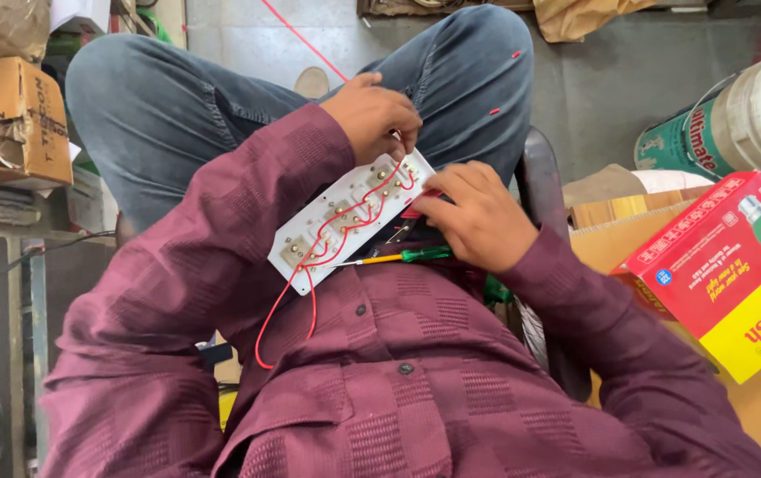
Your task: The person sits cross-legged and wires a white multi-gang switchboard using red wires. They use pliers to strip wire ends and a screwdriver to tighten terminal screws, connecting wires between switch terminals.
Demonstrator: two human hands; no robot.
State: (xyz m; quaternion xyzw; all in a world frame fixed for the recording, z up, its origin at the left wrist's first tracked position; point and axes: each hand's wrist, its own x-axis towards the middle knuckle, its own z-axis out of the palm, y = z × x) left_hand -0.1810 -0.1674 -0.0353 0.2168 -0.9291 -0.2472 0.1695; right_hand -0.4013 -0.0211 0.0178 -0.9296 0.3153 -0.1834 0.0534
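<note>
A white switch board [332, 221] lies back side up on my lap, tilted, with red wire [358, 215] looped between its brass terminals. The wire's loose end [261, 341] hangs down over my maroon shirt. My left hand [372, 115] pinches the board's far corner, fingers closed on the wire there. My right hand [478, 217] grips the board's right edge and touches a red part under it. A screwdriver with a yellow shaft and green handle [403, 257] rests on my lap just below the board, held by neither hand.
A red and yellow bulb carton [726, 265] sits on cardboard at the right, beside a white and green paint bucket [734, 124]. Cardboard boxes [13, 115] are stacked on a shelf at the left. My jeans-clad knees [248, 106] spread ahead over a grey floor.
</note>
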